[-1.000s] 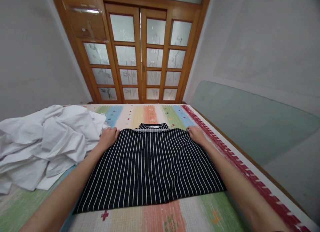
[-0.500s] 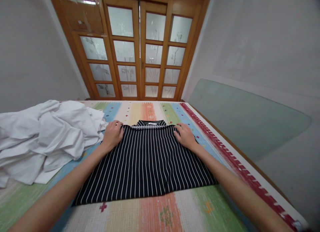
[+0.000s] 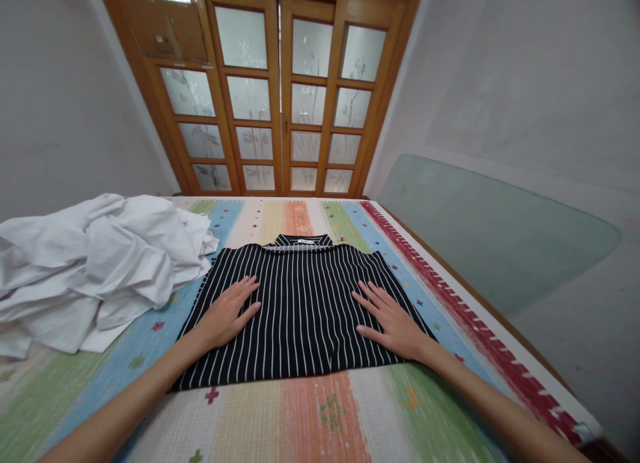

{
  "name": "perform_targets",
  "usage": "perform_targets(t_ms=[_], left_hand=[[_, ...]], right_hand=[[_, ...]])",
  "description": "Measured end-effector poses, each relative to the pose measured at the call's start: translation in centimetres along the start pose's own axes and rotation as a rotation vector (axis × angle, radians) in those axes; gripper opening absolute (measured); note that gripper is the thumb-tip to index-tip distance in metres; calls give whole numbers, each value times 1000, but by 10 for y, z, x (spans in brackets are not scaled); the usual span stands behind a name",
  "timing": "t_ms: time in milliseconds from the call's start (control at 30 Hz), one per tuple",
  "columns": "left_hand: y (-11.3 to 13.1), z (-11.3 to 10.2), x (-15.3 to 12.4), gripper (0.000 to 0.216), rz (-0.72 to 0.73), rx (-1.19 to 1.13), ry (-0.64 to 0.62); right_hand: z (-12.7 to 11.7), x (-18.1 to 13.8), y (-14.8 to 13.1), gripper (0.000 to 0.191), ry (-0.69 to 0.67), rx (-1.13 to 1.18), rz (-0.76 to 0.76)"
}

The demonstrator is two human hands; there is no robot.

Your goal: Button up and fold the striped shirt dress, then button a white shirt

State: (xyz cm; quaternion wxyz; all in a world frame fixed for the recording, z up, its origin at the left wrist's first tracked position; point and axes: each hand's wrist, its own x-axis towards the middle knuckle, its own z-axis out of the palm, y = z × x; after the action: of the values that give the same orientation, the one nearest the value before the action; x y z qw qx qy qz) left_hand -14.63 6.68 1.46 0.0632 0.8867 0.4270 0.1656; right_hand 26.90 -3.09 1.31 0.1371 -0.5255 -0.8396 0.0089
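Observation:
A black shirt with thin white stripes (image 3: pixel 300 310) lies folded on the patterned cloth, its collar at the far edge. On the left part of the shirt rests my left hand (image 3: pixel 227 313), palm down, fingers stretched out and thumb apart. My right hand (image 3: pixel 390 320) lies flat on the right part, fingers spread. Neither hand grips any fabric. Between the two hands the striped fabric is mostly smooth, with slight wrinkles near the right hand.
To the left is a rumpled heap of white cloth (image 3: pixel 115 263), close to the shirt's left edge. A colourful striped cloth (image 3: pixel 320 423) covers the surface underneath. Wooden doors with glass panes (image 3: pixel 280 96) stand beyond; a pale green panel (image 3: pixel 490 230) leans along the right wall.
Both hands have left the shirt's far edge by the collar and come back toward me. They now lie flat on the middle of the shirt, with the far corners uncovered.

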Motion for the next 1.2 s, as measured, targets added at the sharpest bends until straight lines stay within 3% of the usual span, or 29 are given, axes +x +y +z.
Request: perform_targets(t_ms=[133, 300, 500, 667, 767, 900, 1067, 1200], left_hand=[[-6, -6, -3, 53, 2, 19, 10], [7, -13, -15, 48, 14, 8, 50], [12, -18, -46, 52, 124, -13, -68], [10, -31, -61, 64, 159, -1, -142], [16, -38, -71, 73, 191, 0, -194], [20, -39, -84, 77, 199, -9, -239], [10, -36, -85, 53, 230, 27, -259], [4, -37, -83, 48, 304, 76, -271]], right_hand=[[-7, -19, 14, 67, 35, 6, 27], [-19, -36, 11, 64, 39, 56, -37], [-26, -50, 8, 73, -83, 74, -60], [-29, -58, 12, 82, -96, 79, -53], [-36, -65, 11, 69, -54, 57, -96], [-44, -75, 8, 24, 14, -29, -137], [-46, -81, 11, 30, 56, -182, -188], [-46, -86, 16, 30, 68, -181, -169]])
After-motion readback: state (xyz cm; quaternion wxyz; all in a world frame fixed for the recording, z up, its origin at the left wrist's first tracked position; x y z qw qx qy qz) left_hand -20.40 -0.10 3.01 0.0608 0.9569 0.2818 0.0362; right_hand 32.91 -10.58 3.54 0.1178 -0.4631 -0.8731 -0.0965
